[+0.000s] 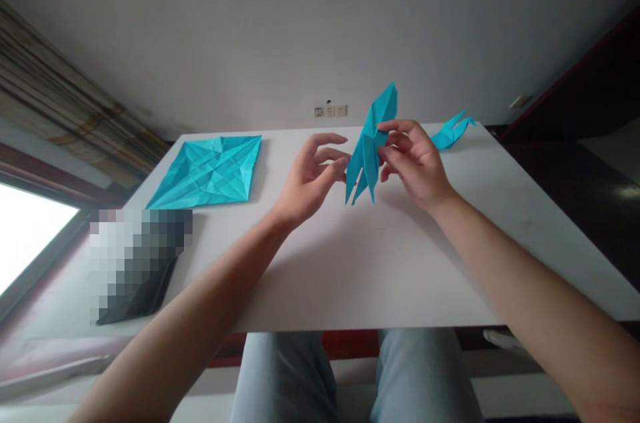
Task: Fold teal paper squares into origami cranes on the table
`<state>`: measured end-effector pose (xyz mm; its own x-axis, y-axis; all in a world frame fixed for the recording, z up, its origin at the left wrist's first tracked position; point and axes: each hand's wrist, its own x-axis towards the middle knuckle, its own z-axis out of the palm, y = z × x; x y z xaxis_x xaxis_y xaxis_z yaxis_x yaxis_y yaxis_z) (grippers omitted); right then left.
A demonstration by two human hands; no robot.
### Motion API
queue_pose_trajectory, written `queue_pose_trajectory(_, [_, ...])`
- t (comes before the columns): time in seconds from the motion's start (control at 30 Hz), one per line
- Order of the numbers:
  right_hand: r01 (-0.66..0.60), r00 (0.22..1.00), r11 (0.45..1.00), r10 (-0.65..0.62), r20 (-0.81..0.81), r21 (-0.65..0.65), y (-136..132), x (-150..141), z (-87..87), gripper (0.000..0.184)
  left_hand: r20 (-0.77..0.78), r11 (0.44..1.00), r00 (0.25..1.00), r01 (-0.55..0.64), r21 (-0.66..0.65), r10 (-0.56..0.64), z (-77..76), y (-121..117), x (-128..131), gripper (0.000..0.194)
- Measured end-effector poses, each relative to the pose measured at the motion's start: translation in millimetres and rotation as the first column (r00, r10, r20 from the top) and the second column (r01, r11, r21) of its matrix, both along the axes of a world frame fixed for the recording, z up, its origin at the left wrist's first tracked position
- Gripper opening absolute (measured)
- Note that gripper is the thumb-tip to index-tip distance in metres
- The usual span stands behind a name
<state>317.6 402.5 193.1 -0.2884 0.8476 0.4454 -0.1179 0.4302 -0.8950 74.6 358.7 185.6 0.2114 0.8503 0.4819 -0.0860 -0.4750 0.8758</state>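
A partly folded turquoise origami piece is held up above the table, tilted, with a broad point at its top and several narrow points hanging down. My right hand pinches its right side between thumb and fingers. At the lower left edge of the paper is my left hand, its fingers curved and apart. The left thumb and fingertips are close against that edge; whether they touch it I cannot tell.
A creased turquoise paper sheet lies at the table's far left. A finished turquoise origami crane stands at the far right. A dark flat object, partly pixelated, lies at the near left of the white table. A wall with sockets is behind.
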Motion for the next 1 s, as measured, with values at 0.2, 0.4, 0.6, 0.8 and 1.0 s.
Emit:
queue_pose_trajectory(0.2, [-0.037,0.995,0.994,0.028,-0.092,-0.102,0.5,-1.5,1.0,0.056,0.063,0.997,0.995,0.072,0.005,-0.072,3.2,-2.2,3.9,0.040])
queue_pose_trajectory(0.4, [-0.025,0.997,0.991,0.014,-0.080,-0.128,0.4,-0.5,0.8,0.057,-0.025,0.998,0.998,0.055,0.017,-0.055,9.0,-9.5,4.2,0.047])
queue_pose_trajectory(0.6, [0.031,0.997,0.998,-0.036,-0.075,-0.062,4.3,0.2,-3.6,0.065,-0.129,0.998,0.992,0.026,0.057,-0.019,6.5,-14.0,0.0,0.055])
queue_pose_trajectory(0.8, [0.067,0.995,0.996,-0.062,-0.075,0.056,16.0,6.2,-9.4,0.068,-0.202,0.997,0.979,-0.012,0.079,0.028,9.6,-14.2,1.5,0.036])
queue_pose_trajectory(1.0, [0.070,0.983,0.997,-0.067,-0.170,0.014,11.5,1.5,-8.5,0.052,-0.250,0.999,0.967,-0.039,0.013,0.041,6.3,-15.4,11.6,0.021])
